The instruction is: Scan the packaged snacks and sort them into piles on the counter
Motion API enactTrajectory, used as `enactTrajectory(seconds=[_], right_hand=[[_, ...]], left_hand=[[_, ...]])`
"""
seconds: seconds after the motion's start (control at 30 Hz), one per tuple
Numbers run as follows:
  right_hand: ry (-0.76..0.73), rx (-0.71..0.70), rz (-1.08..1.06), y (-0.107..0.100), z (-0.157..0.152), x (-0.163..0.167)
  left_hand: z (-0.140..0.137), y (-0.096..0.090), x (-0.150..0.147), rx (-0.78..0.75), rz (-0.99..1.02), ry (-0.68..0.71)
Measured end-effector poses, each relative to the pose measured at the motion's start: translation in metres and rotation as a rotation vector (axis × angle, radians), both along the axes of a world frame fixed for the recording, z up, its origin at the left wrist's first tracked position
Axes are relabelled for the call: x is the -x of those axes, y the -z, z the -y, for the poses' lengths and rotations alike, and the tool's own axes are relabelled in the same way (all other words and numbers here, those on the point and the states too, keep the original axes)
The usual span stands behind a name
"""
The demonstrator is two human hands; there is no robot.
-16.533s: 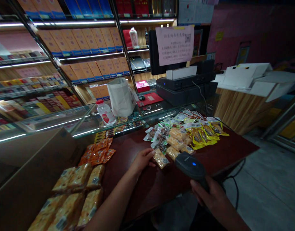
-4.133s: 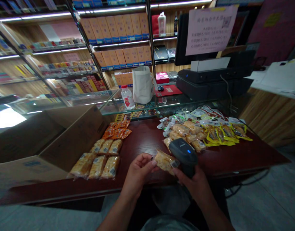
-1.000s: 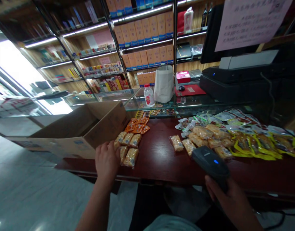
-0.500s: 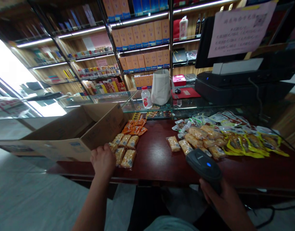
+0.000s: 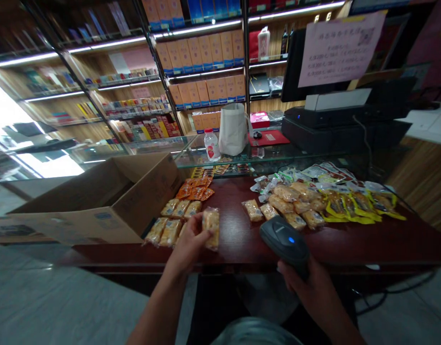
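Note:
My left hand grips a clear snack packet with pale yellow pieces inside, lifted just off the dark red table beside a group of like packets. My right hand holds a black barcode scanner with a blue light on top, right of the lifted packet and a short gap away. Two more such packets lie ahead of the scanner.
An open cardboard box stands at the table's left end. Orange sachets lie behind the packets; a heap of mixed snack bags covers the right. Beyond are a glass counter with a bottle and white bag, a till, and lit shelves.
My left hand, which lay on the packets beside the box, has lifted one packet and moved right toward the scanner. The scanner has shifted slightly left. My view has panned a little right.

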State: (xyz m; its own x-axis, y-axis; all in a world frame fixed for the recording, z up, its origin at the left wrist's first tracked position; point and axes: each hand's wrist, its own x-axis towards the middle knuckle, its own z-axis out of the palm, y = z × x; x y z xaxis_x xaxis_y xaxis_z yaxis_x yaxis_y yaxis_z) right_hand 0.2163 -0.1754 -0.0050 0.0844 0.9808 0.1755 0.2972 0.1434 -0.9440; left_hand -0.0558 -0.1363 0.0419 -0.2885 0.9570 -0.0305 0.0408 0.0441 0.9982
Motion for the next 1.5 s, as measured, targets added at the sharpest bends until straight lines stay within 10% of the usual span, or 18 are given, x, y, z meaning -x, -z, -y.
enactTrajectory(seconds=[0.2,0.5,0.83,1.23,1.5], right_hand=[[-0.097,0.057,-0.069,0.003,0.006,0.008],[0.045,-0.033,-0.127,0.006,0.005,0.017],[0.088,0.038,-0.213,0.008,0.003,0.009],[0.207,0.096,-0.532,-0.007,-0.006,0.009],[0.139,0.050,-0.521,-0.009,-0.012,0.013]], left_hand=[[0.012,0.017,-0.053,0.093,0.377,0.203],[0.018,0.023,-0.088,0.060,0.202,0.287],[0.024,0.020,-0.086,0.072,0.052,0.715],[0.024,0.050,-0.095,0.193,0.536,0.539],[0.010,0.030,-0.083,0.039,0.480,0.325]])
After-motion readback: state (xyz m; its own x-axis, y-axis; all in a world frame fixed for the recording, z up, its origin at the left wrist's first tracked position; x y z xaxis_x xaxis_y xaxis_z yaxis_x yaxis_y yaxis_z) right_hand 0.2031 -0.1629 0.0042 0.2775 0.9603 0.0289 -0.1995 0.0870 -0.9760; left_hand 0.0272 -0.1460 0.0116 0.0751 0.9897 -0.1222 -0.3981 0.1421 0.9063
